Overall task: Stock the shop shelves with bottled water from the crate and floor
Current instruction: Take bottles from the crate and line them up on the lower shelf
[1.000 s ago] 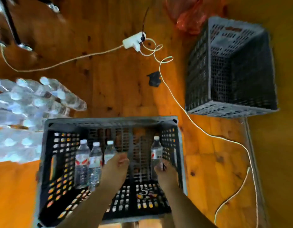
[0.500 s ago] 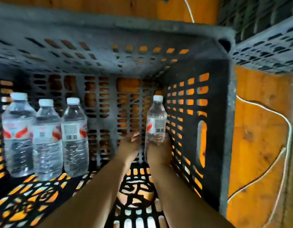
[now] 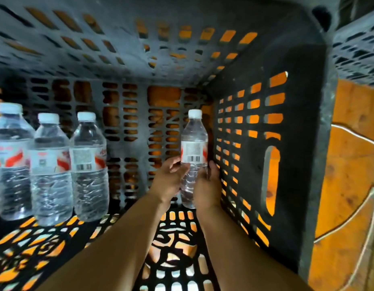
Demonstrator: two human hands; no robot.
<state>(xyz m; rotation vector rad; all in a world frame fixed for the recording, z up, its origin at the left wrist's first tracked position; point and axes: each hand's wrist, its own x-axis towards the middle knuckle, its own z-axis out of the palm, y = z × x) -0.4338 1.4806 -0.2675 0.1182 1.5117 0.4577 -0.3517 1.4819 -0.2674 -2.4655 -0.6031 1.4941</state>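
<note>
The right hand [image 3: 207,185] covers the lower right side of the clear plastic water bottle [image 3: 194,139], and its fingers are hidden behind the bottle. It cannot be told whether the bottle's base rests on the crate bottom or hangs just above it. The print on the red-and-white label is blurred; only a barcode can be made out.

Both bare forearms reach forward into the grey perforated plastic crate [image 3: 286,122]. The left hand [image 3: 169,177] grips the bottle from its left, with the thumb laid across the front just under the label. The right hand cups the bottle's right side, thumb pointing up. The bottle is upright between the hands, white cap on top, near the crate's right wall.

Well to the left of the hands, three further clear bottles [image 3: 89,164] with white caps stand upright in a row, touching one another; the leftmost is cut by the frame edge. A slotted handle hole pierces the crate wall just right of the hands. Beyond that wall lie the orange wooden floor [image 3: 354,164] and a thin white cord [image 3: 349,223]. A second grey lattice crate [image 3: 358,51] is cut off at the upper right corner.
</note>
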